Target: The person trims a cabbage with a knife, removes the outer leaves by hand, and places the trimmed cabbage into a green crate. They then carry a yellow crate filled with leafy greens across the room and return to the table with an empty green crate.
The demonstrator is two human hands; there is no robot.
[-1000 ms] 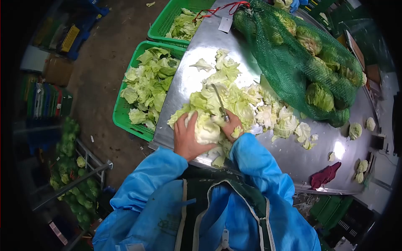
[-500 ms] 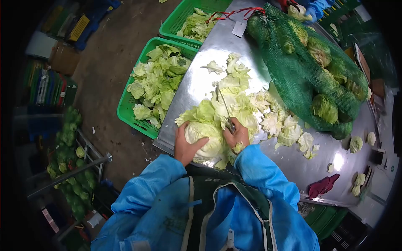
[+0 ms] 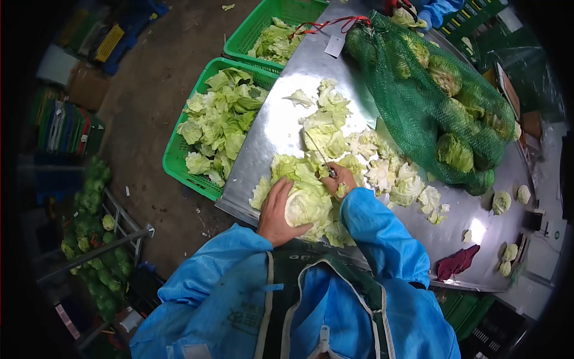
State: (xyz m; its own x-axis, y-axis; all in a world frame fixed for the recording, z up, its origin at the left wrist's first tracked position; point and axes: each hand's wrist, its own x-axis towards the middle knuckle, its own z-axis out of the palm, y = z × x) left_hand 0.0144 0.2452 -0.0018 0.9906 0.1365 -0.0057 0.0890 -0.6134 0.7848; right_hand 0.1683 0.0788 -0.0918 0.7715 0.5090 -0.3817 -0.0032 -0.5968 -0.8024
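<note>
A pale green lettuce head [image 3: 306, 206] sits near the front edge of the metal table, with loose outer leaves around it. My left hand [image 3: 278, 212] is spread over its left side, fingers apart and touching it. My right hand [image 3: 341, 179] is closed round the handle of a knife [image 3: 318, 152], whose blade points up and left over loose leaves. A scrap of leaf clings near my right wrist. Trimmed leaves [image 3: 326, 128] lie beyond the hands, and pale leaf pieces [image 3: 406, 184] lie to the right.
Green crates [image 3: 173, 157] of leaves adjoin the table's left side. A green net bag [image 3: 412, 113] of lettuces lies at the right, near a dark red cloth [image 3: 457, 262] and small heads [image 3: 501, 202]. A co-worker's gloved hand [image 3: 403, 7] shows at the top.
My left hand has moved up onto the lettuce with its fingers pointing forward. The lettuce has turned and sits slightly further right, with leaves loosened around it. The view has shifted a little.
</note>
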